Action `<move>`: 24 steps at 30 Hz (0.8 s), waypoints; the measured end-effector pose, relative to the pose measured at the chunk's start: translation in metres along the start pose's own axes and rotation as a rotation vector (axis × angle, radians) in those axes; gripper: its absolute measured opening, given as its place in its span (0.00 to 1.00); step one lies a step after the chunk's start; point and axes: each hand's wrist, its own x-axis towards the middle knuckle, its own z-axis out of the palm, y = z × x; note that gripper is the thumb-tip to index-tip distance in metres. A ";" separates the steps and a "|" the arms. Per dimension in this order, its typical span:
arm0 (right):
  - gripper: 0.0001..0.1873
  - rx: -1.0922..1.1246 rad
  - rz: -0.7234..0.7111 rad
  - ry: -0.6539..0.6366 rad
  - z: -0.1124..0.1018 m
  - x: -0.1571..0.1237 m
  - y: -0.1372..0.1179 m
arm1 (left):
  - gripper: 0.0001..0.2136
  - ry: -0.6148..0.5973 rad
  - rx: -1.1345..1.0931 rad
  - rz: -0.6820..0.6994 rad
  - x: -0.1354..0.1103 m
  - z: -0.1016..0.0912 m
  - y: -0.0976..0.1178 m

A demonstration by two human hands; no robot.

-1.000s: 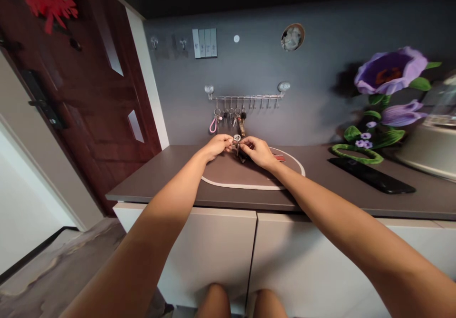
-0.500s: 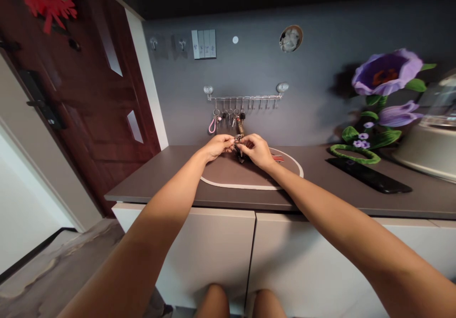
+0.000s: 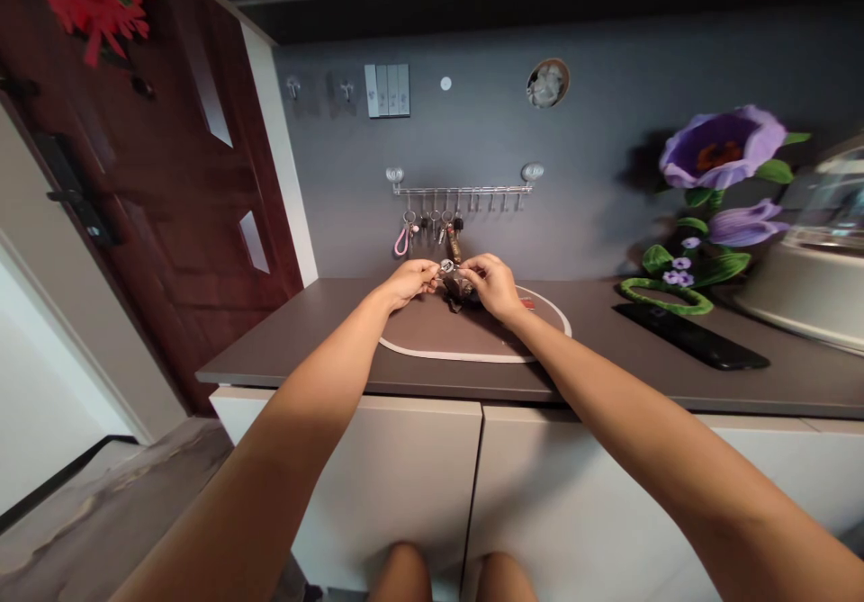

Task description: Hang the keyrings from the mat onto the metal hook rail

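Note:
Between my two hands a small metal key ring (image 3: 446, 265) is held above the brown mat. My left hand (image 3: 410, 283) pinches it from the left with thumb and forefinger. From the right, my right hand (image 3: 490, 283) is closed at its other side, fingertips together. Below the ring a dark bunch (image 3: 456, 296) hangs or lies over the mat; its parts are too small to make out. The oval placemat (image 3: 445, 336) has a pale rim. A reddish flat item (image 3: 527, 303) shows partly behind my right hand.
A hook rail (image 3: 465, 190) on the grey wall carries several keys, one with a pink strap (image 3: 401, 241). To the right are a black phone-like slab (image 3: 688, 336), purple fabric flowers (image 3: 725, 148) and a pale domed object (image 3: 803, 287). A dark red door (image 3: 195, 224) stands left.
The ring shows more clearly between my fingertips, and my right hand has shifted slightly away from my left. The camera view has tilted a little.

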 end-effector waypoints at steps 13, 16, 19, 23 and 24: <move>0.12 0.478 0.322 -0.104 0.005 0.003 0.019 | 0.11 -0.170 0.247 0.097 0.001 0.008 -0.020; 0.14 0.562 0.388 -0.108 0.003 0.002 0.018 | 0.13 -0.178 0.349 0.156 -0.001 0.012 -0.021; 0.14 0.622 0.425 -0.088 0.000 0.001 0.014 | 0.13 -0.100 0.481 0.234 -0.002 0.015 -0.021; 0.15 0.707 0.502 -0.037 -0.003 0.001 0.010 | 0.09 0.067 0.584 0.358 0.001 0.018 -0.026; 0.15 0.718 0.527 -0.025 -0.004 0.001 0.009 | 0.09 0.094 0.619 0.376 0.002 0.018 -0.028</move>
